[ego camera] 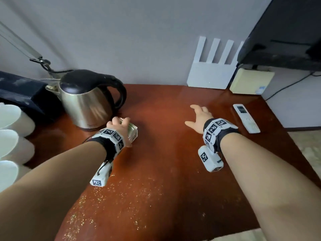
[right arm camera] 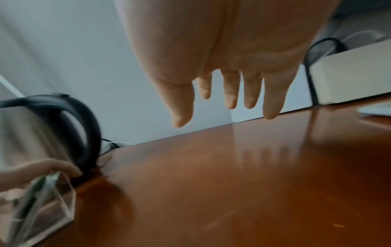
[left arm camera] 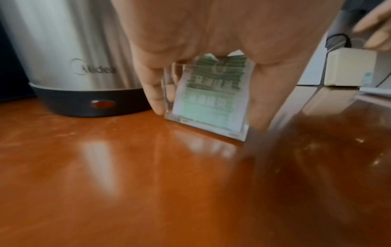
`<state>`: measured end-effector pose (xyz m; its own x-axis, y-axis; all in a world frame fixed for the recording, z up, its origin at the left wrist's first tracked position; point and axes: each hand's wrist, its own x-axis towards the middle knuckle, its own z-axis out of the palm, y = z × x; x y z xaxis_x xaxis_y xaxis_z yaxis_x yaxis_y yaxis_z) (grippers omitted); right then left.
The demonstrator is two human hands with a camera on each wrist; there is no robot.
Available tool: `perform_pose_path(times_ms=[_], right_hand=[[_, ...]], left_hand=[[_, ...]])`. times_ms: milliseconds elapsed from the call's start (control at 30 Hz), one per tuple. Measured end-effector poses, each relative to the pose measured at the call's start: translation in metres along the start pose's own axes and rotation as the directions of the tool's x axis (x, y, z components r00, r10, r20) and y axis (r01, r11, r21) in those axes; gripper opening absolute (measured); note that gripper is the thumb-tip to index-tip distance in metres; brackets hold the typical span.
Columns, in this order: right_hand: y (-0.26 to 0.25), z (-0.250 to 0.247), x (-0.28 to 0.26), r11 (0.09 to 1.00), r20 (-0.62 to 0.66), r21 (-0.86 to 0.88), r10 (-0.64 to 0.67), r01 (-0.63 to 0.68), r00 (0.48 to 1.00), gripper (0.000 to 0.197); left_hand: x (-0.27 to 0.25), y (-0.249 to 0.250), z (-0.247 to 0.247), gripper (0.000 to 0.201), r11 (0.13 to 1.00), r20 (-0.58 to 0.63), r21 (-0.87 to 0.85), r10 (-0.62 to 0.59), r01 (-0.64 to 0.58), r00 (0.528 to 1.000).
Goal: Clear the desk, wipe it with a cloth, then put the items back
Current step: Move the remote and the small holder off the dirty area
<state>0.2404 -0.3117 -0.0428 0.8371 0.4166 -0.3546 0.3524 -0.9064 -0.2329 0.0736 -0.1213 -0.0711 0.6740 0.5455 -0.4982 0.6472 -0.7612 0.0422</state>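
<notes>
Fingers [left arm camera: 155,93] of left hand [ego camera: 121,130] clamp clear acrylic sign holder [left arm camera: 208,100] on glossy brown worktop [ego camera: 165,153]. Right hand [ego camera: 199,119] fingers spread, hovering beside white remote [ego camera: 246,118].

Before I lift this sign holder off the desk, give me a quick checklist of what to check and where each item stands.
1. Grip: left hand pinches the sign holder by its side edges, thumb one side, fingers the other. Ok.
2. Holder's base on the desk: lowest edge looks down, holder tilted; cannot tell if it is flat.
3. Gap to the kettle: close beside the fingers. Not ok; lift away from it.
4. Right hand: open, empty, above the desk. Ok.
5. Remote: lies apart, right of that hand. Ok.
6. Crumbs on the near desk: not yet wiped. Not ok.
</notes>
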Motion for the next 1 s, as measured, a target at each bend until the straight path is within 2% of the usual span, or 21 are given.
perform_pose_path(times_ms=[100, 200, 400, 500, 600, 767, 867, 1000], right_hand=[[0.044, -0.006, 0.014, 0.997, 0.007, 0.002, 0.077, -0.077, 0.997, 0.068], [0.084, -0.018, 0.029, 0.992, -0.001, -0.018, 0.129, -0.129, 0.992, 0.068], [0.166, -0.042, 0.068, 0.953, -0.045, -0.003, 0.303, -0.303, 0.952, 0.069], [0.199, -0.042, 0.083, 0.922, -0.004, 0.009, 0.387, -0.387, 0.922, 0.072], [0.217, -0.036, 0.094, 0.918, 0.042, -0.005, 0.396, -0.396, 0.918, 0.068], [0.231, -0.035, 0.106, 0.924, 0.017, -0.025, 0.382, -0.382, 0.924, 0.06], [0.234, -0.034, 0.107, 0.927, 0.001, 0.019, 0.374, -0.373, 0.928, 0.067], [0.216, -0.036, 0.099, 0.929, 0.054, 0.097, 0.353, -0.357, 0.934, 0.082]], left_hand=[[0.002, 0.034, -0.006, 0.084, 0.999, -0.041, -0.024, 0.042, -0.043, 0.998], [0.004, 0.087, -0.018, 0.079, 0.987, -0.052, -0.016, 0.159, -0.16, 0.986], [0.018, 0.188, -0.027, 0.084, 0.944, -0.083, -0.087, 0.312, -0.318, 0.947], [0.025, 0.218, -0.023, 0.086, 0.931, -0.106, -0.108, 0.339, -0.35, 0.935], [0.03, 0.236, -0.017, 0.085, 0.931, -0.112, -0.117, 0.334, -0.346, 0.936], [0.035, 0.247, -0.012, 0.086, 0.931, -0.096, -0.105, 0.342, -0.351, 0.935], [0.035, 0.245, -0.012, 0.085, 0.928, -0.113, -0.115, 0.341, -0.354, 0.933], [0.033, 0.233, -0.017, 0.084, 0.926, -0.133, -0.13, 0.337, -0.354, 0.932]])
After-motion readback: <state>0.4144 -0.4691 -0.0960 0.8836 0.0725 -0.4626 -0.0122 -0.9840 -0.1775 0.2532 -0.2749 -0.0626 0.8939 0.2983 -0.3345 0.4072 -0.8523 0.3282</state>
